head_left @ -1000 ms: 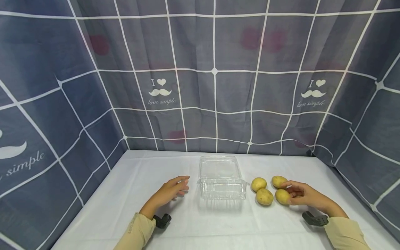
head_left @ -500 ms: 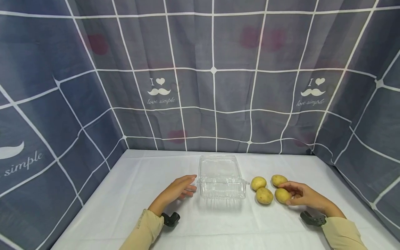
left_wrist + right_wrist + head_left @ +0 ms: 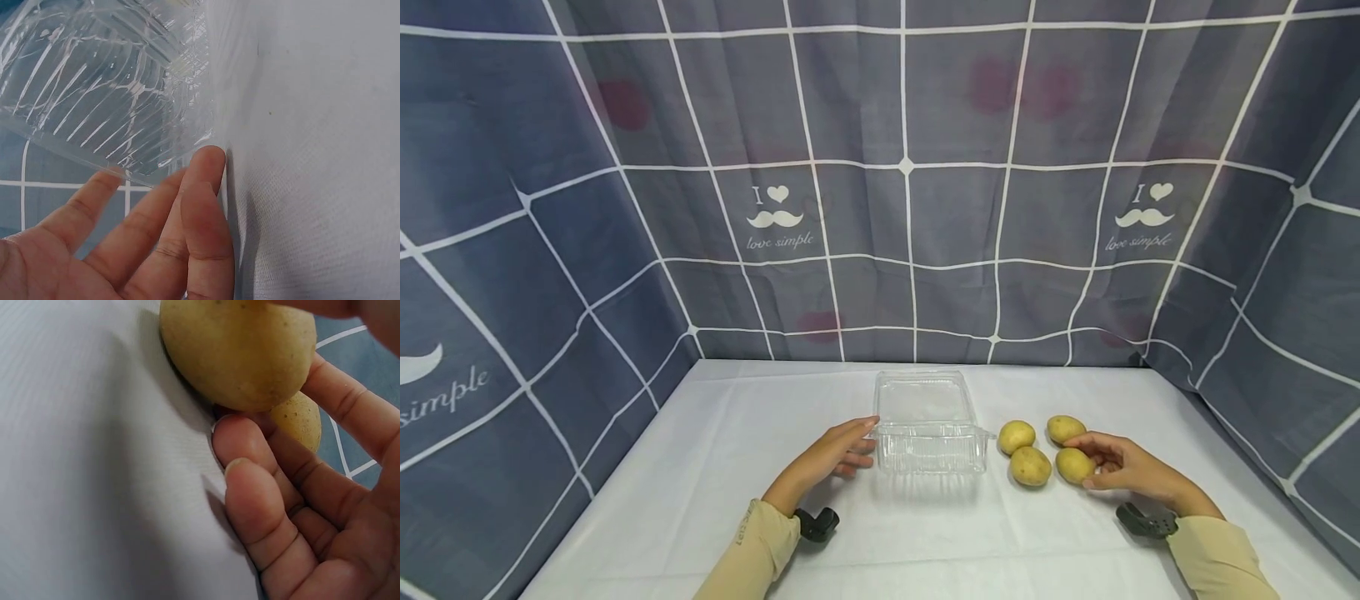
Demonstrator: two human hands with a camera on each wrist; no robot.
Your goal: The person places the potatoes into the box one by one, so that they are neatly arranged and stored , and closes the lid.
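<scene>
A clear plastic clamshell container [image 3: 931, 450] stands on the white-covered table with its lid raised behind it. My left hand [image 3: 837, 452] is at its left side, fingers loosely extended and holding nothing; in the left wrist view the fingertips [image 3: 207, 164] come right up to the container's ribbed wall [image 3: 94, 106]. On the right, my right hand [image 3: 1120, 467] grips a potato [image 3: 1074, 465] between thumb and fingers. The right wrist view shows this potato [image 3: 237, 350] low against the cloth, the other fingers curled beneath and beside it. Another potato [image 3: 1065, 428] lies just behind.
Two more potatoes, one farther back [image 3: 1017, 437] and one nearer [image 3: 1030, 467], lie between the container and my right hand. White cloth [image 3: 925, 542] covers the table. A grey checked curtain [image 3: 865, 208] encloses the back and both sides.
My left hand has moved rightward up to the container's left side. My right hand has stayed at the same potato, its fingers closing in slightly. The container stands where it was.
</scene>
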